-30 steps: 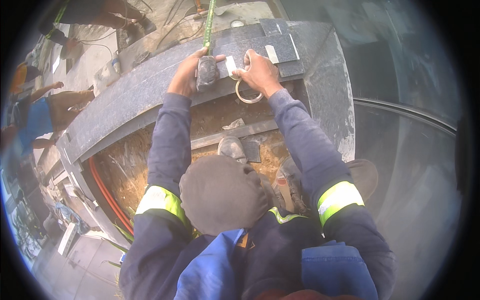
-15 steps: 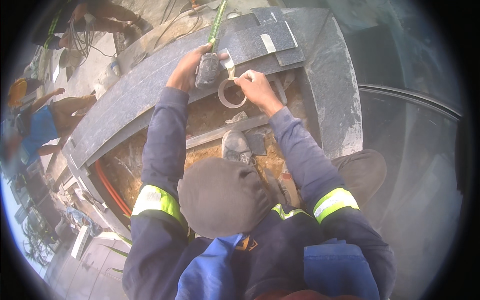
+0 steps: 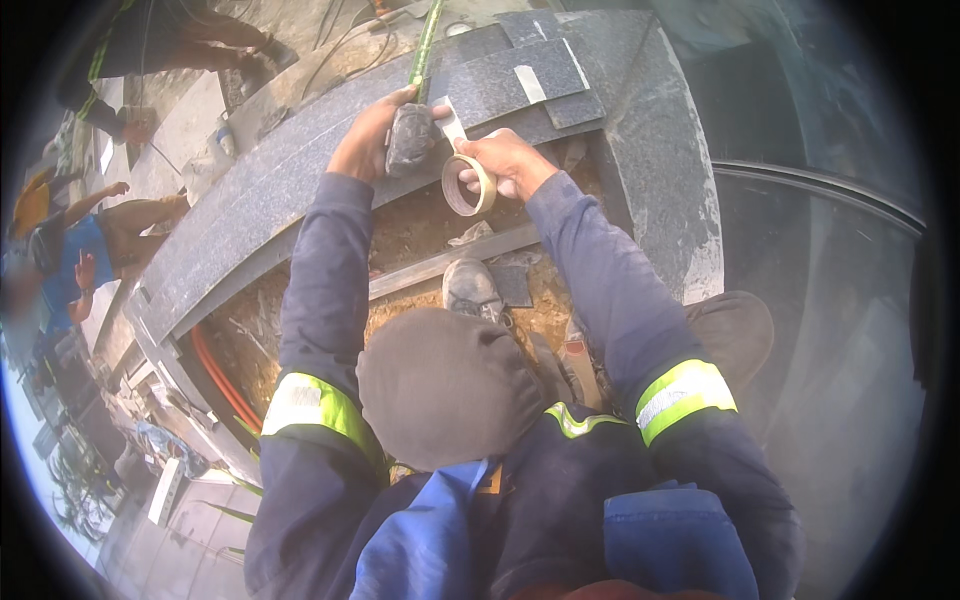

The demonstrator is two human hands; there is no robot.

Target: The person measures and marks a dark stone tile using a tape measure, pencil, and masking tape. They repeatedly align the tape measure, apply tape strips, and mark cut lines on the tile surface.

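My left hand [image 3: 360, 145] is wrapped round a dark, dusty tape measure [image 3: 411, 142]. Its green-yellow blade [image 3: 427, 45] stretches away over the grey stone slabs. In my right hand [image 3: 512, 162] is a roll of pale masking tape [image 3: 485, 192], held by its rim, with fingers partly hidden behind it. From the roll a short strip [image 3: 449, 122] runs up to the slab edge beside my left thumb. A speckled grey slab piece [image 3: 490, 88] lies just beyond both hands, and a separate pale strip [image 3: 530, 84] is stuck across it.
A curved stone ledge [image 3: 235, 205] borders a dirt-filled recess with a metal bar [image 3: 450, 262] and orange conduit [image 3: 222, 378]. My shoe [image 3: 470, 288] stands inside. Dark glass [image 3: 810, 300] rises at the right. Two people work at the far left, one wearing blue [image 3: 80, 262].
My right hand has shifted its grip on the roll, which is now turned more edge-on and tilted. My left hand still holds the tape measure. At the far left, the people have changed posture.
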